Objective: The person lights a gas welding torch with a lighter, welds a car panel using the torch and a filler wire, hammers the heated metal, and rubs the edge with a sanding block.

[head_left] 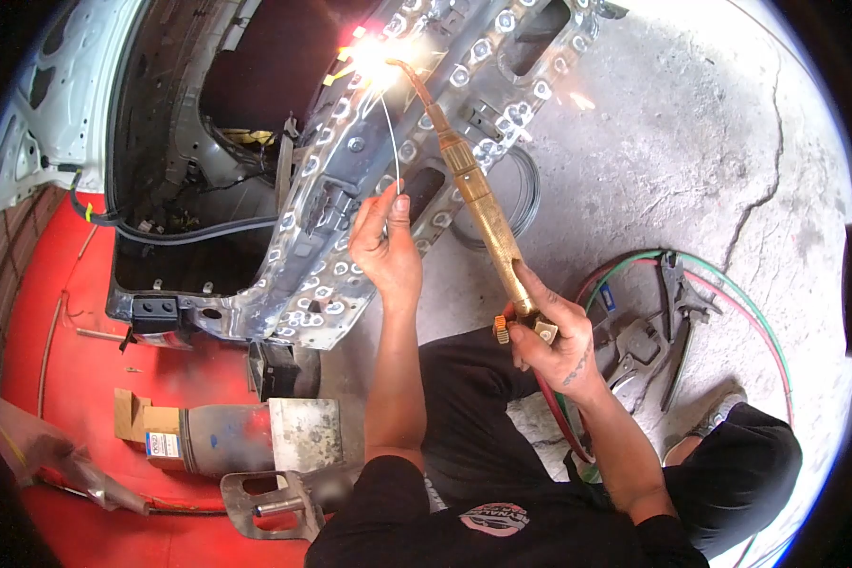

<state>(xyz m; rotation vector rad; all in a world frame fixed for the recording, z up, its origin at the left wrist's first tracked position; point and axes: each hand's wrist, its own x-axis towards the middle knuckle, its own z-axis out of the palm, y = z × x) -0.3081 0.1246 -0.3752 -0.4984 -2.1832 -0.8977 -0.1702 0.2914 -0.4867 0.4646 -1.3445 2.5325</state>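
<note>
My right hand (560,333) is wrapped round the rear of a brass gas welding torch (484,210), close to its valve knobs. The torch's bent copper tip points up and left into a bright flame (373,62) on the car body panel (305,248). Between the thumb and fingers of my left hand (388,244) is a thin welding rod (391,133), and its far end reaches into the glare. The panel's grey metal carries many round ground spots. Glare hides the exact place where rod, flame and metal meet. A few sparks fly near the flame.
Green and red hoses (677,256) curve over the concrete floor at right. Locking pliers (639,348) and other clamps (672,293) lie there. Coiled wire (530,194) rests behind the torch. At lower left are a cylindrical container (227,437), a cardboard box (161,431) and a metal clamp (270,502).
</note>
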